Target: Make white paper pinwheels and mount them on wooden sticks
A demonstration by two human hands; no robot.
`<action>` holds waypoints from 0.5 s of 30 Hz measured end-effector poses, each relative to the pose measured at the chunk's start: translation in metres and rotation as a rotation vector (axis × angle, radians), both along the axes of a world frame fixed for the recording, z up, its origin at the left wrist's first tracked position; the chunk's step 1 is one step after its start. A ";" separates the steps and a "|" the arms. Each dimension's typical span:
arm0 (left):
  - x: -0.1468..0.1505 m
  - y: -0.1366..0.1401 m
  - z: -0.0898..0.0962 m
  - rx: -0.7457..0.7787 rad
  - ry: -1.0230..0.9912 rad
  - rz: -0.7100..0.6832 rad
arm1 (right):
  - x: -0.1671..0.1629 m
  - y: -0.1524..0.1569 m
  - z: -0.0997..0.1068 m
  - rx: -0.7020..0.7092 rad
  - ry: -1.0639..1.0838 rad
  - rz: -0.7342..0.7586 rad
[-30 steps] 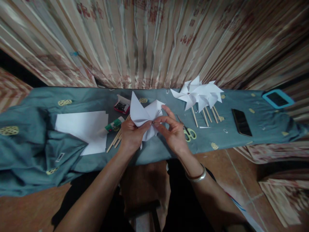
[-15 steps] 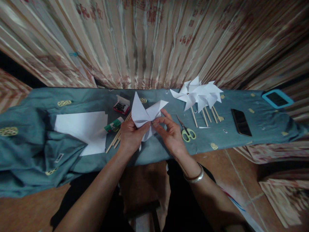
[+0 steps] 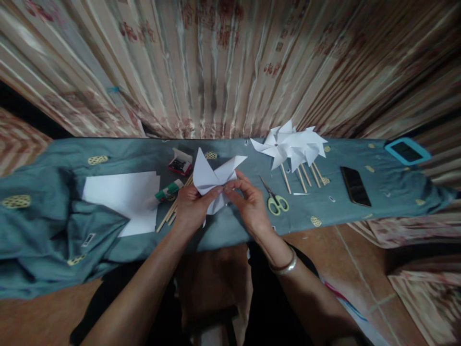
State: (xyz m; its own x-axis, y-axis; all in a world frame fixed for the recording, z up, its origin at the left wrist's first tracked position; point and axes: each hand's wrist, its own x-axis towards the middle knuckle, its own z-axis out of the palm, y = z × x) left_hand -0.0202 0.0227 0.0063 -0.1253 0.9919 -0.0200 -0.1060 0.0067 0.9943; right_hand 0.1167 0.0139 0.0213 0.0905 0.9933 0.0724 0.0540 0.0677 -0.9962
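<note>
A white paper pinwheel [image 3: 206, 176] is held up over the cloth, its folded blades fanning out toward the back. My left hand [image 3: 192, 207] is closed on its left side, thumb pressed near the centre. At that centre, the thumb and fingertips of my right hand [image 3: 249, 201] pinch the paper from the right; any small pin between them is too hidden to make out. Wooden sticks [image 3: 166, 217] lie just left of my left hand, partly under a green and white glue stick [image 3: 168, 191]. Scissors with light green handles [image 3: 277, 204] rest to the right of my right hand.
White paper sheets [image 3: 118, 194] lie at left, near a small red open box [image 3: 180, 162] of dark items. Several pinwheels on sticks [image 3: 284, 146] lie at back right. Further right are a black phone [image 3: 355, 186] and a blue-framed device [image 3: 408, 150]. A curtain [image 3: 216, 72] hangs behind.
The view has shifted slightly, so things on the table sit a little lower. Both hands stay on the pinwheel; my right fingertips have drawn in closer to my left thumb at its centre.
</note>
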 end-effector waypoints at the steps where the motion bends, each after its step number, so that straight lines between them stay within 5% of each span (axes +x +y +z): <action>1: 0.000 0.000 0.000 0.004 0.003 -0.004 | 0.000 0.000 0.000 -0.001 0.009 -0.015; 9: 0.002 -0.001 0.007 -0.036 -0.089 -0.001 | 0.006 0.005 -0.004 -0.014 -0.034 -0.159; 15: 0.005 -0.003 0.015 -0.147 -0.189 -0.003 | 0.021 0.013 0.009 -0.242 0.187 0.170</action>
State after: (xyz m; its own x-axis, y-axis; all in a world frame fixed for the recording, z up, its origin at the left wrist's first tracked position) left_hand -0.0156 0.0195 0.0211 -0.1022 0.9770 -0.1869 -0.2900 0.1505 0.9451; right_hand 0.1378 0.0265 0.0305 -0.0880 0.9817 -0.1690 -0.1228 -0.1791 -0.9761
